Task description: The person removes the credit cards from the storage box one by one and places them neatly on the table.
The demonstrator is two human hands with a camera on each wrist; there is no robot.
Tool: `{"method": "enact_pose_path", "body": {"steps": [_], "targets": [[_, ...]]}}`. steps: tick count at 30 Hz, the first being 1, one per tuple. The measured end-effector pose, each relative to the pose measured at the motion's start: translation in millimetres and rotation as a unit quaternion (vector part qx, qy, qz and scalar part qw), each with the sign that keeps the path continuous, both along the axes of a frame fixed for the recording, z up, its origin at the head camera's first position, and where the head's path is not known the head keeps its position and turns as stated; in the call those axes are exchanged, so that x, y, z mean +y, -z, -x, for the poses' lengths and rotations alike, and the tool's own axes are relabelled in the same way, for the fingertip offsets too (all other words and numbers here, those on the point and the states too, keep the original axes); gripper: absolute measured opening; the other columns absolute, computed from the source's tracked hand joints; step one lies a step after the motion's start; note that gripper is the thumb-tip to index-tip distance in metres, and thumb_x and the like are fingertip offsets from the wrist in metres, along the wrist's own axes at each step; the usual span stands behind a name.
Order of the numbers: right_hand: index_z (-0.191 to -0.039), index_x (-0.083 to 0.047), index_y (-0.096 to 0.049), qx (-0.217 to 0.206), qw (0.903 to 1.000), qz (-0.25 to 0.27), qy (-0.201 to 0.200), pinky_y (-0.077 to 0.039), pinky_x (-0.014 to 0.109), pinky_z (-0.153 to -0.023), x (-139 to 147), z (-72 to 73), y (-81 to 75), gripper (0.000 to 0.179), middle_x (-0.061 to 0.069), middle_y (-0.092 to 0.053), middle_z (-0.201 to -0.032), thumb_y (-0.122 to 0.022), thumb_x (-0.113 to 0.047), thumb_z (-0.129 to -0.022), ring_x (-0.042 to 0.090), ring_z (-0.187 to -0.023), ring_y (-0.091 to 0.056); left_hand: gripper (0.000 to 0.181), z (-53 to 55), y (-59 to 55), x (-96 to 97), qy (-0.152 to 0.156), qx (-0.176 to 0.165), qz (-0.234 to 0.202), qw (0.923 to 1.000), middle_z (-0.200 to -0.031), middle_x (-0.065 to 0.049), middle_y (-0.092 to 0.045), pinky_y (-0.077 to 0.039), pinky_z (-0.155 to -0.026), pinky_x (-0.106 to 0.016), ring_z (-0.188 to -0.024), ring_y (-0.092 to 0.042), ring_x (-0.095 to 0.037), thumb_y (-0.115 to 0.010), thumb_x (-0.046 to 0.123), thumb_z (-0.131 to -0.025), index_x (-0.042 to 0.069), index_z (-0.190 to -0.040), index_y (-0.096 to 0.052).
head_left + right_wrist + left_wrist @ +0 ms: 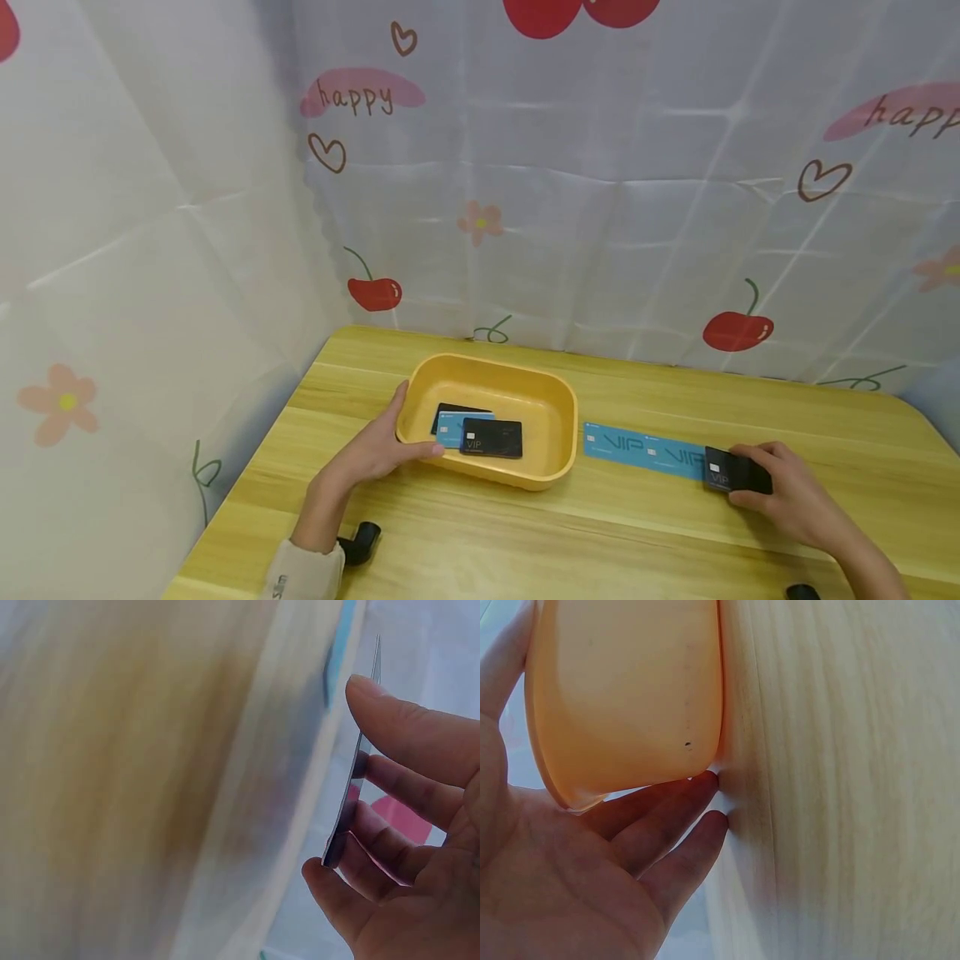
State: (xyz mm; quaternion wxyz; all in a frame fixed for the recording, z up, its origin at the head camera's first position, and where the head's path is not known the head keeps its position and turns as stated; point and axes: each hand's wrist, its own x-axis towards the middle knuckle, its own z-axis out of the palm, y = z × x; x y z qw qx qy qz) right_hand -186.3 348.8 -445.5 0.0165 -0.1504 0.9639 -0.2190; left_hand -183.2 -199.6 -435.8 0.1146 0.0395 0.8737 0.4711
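A yellow plastic bin (546,433) stands on the table, with my left hand (371,454) holding its left end, thumb over the near rim. In the left wrist view, the fingers (667,825) curl under the bin's end wall. Inside lie a black VIP card (495,437), a blue card (449,427) partly beneath it, and another black card mostly hidden. My right hand (795,492) pinches a black VIP card (717,472) between thumb and fingers; its edge shows in the right wrist view, raised off the table. Two blue VIP cards (617,445) lie end to end right of the bin.
The wooden table (525,533) meets a printed curtain (570,250) at its back and left. A black fitting (362,542) sits by my left wrist, and another dark object (802,592) is cut off at the bottom right.
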Motion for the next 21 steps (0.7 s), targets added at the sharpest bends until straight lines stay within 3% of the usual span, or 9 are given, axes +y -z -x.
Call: {"method": "enact_pose_path", "body": {"steps": [7, 14, 21], "targets": [[-0.125, 0.011, -0.056, -0.041, 0.9991, -0.005, 0.013, -0.046, 0.059, -0.074, 15, 5.9, 3.5, 0.057, 0.032, -0.050, -0.111, -0.081, -0.016, -0.081, 0.047, -0.097, -0.051, 0.120, 0.5, 0.8, 0.6, 0.004, 0.002, -0.004, 1.0000, -0.162, -0.019, -0.011, -0.030, -0.108, -0.055, -0.140, -0.029, -0.037, -0.080, 0.045, -0.081, 0.011, -0.159, 0.006], [-0.124, 0.011, -0.057, -0.033, 0.9994, 0.000, -0.004, -0.047, 0.055, -0.072, 21, 8.9, 6.5, 0.054, 0.030, -0.051, -0.109, -0.080, -0.015, -0.083, 0.043, -0.093, -0.053, 0.121, -0.9, -0.6, -0.4, 0.007, 0.002, -0.001, 1.0000, -0.162, -0.019, -0.010, -0.027, -0.110, -0.056, -0.143, -0.024, -0.038, -0.080, 0.045, -0.081, 0.010, -0.159, 0.006], [-0.123, 0.011, -0.057, -0.030, 0.9994, 0.010, -0.013, -0.045, 0.044, -0.067, 24, 11.9, 10.8, 0.051, 0.029, -0.052, -0.111, -0.078, -0.015, -0.085, 0.037, -0.091, -0.053, 0.120, -1.0, -1.7, -0.3, 0.006, 0.001, -0.006, 1.0000, -0.162, -0.021, -0.012, -0.027, -0.110, -0.056, -0.141, -0.028, -0.037, -0.079, 0.044, -0.082, 0.009, -0.158, 0.006]]}}
